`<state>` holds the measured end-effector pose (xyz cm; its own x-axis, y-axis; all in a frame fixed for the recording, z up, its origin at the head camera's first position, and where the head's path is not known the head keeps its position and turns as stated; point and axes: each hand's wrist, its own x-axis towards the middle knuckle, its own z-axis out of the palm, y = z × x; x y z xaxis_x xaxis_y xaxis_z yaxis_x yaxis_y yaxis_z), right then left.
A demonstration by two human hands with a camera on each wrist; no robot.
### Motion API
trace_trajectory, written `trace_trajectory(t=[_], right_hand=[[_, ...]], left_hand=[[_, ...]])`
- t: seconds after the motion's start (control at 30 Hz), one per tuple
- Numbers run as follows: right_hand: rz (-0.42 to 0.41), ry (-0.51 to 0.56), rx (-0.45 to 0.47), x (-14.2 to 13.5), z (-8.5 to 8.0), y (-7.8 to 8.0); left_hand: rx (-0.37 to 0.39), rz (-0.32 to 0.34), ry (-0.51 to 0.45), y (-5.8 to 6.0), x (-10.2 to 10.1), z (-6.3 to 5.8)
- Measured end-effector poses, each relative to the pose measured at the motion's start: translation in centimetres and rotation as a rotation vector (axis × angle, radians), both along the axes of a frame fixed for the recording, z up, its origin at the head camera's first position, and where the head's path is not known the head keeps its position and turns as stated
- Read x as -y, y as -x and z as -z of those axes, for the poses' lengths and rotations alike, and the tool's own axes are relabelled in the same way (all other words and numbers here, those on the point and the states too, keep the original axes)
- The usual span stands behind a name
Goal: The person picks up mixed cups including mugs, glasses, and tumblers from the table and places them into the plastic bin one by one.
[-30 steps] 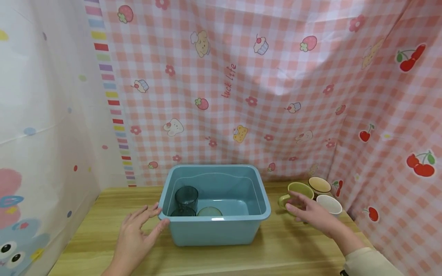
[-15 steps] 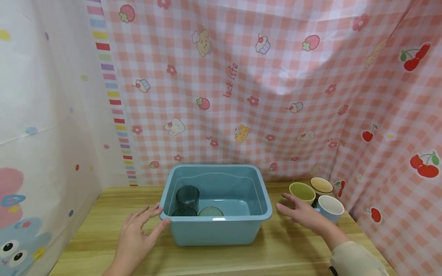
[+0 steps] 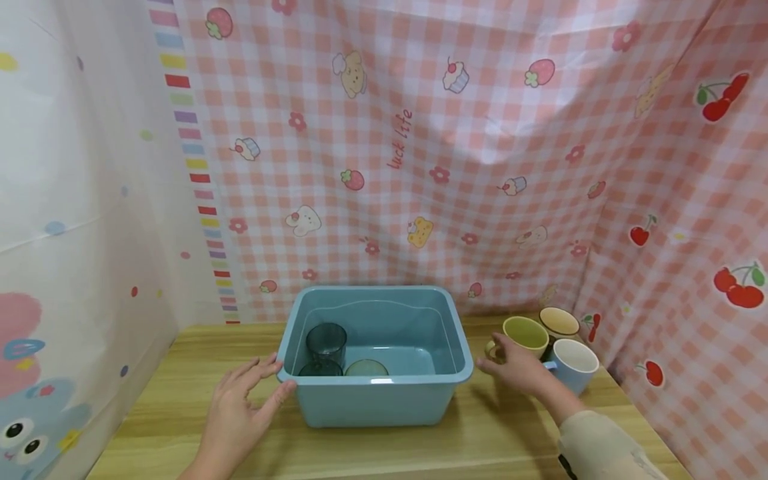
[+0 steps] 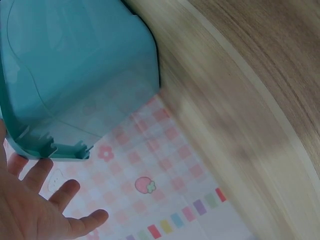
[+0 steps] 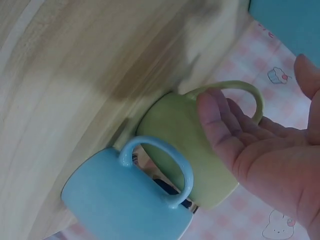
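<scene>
A light-blue plastic basin [image 3: 378,403] stands mid-table in the head view. My left hand [image 3: 231,407] is at its left front corner, fingers spread, fingertips right at the rim; the left wrist view shows the basin's outer wall [image 4: 90,65] beside that hand. My right hand [image 3: 521,367] is at the handle of a green mug [image 3: 525,333]. In the right wrist view its fingers [image 5: 215,117] lie in a slight bend against the mug's handle [image 5: 245,86], the thumb held apart. A blue mug [image 5: 125,195] with a white inside stands next to the green one.
Inside the basin's left part are a dark glass cup [image 3: 326,341], another dark glass [image 3: 321,369] and a pale greenish glass [image 3: 367,368]. A cream-lined cup [image 3: 559,321] stands behind the mugs. Checked cloth [image 3: 384,213] hangs close behind and to the right; pale cloth [image 3: 90,200] hangs at left.
My right hand has moved left and lower, from over the green mug to its handle, with the fingers drawn in more. The left hand has stayed at the basin's corner.
</scene>
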<state>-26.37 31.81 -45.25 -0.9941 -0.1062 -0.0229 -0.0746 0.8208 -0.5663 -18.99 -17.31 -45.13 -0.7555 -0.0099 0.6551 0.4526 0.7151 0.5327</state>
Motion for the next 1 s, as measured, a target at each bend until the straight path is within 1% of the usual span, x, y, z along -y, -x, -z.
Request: trace_trajectory(t=[0.1,0.33,0.53,0.67,0.8,0.9,1.0], right_hand=[[0.016,-0.038,-0.027,0.2,0.3,0.2],[0.04,-0.044,-0.062,0.6,0.8,0.2],[0.059,-0.072,-0.08,0.8,1.3,-0.3],[0.05,-0.087,-0.084,1.0,1.4,-0.9],[0.011,-0.062,-0.102,0.6,1.6,-1.7],[-0.011,-0.021,-0.115,-0.2,1.9,-2.3],[0.007,0.039,-0.108,-0.9,2.2,-3.0]], left_hand=[[0.018,-0.003,-0.002,-0.1,0.0,0.0],[0.025,-0.003,-0.008,-0.1,-0.1,0.0],[0.036,-0.004,-0.007,0.0,-0.1,0.2],[0.019,0.0,-0.014,0.1,-0.1,0.3],[0.02,-0.001,-0.015,0.1,-0.1,0.3],[0.017,0.0,-0.017,-0.1,0.0,0.2],[0.017,-0.001,-0.018,-0.1,0.0,0.1]])
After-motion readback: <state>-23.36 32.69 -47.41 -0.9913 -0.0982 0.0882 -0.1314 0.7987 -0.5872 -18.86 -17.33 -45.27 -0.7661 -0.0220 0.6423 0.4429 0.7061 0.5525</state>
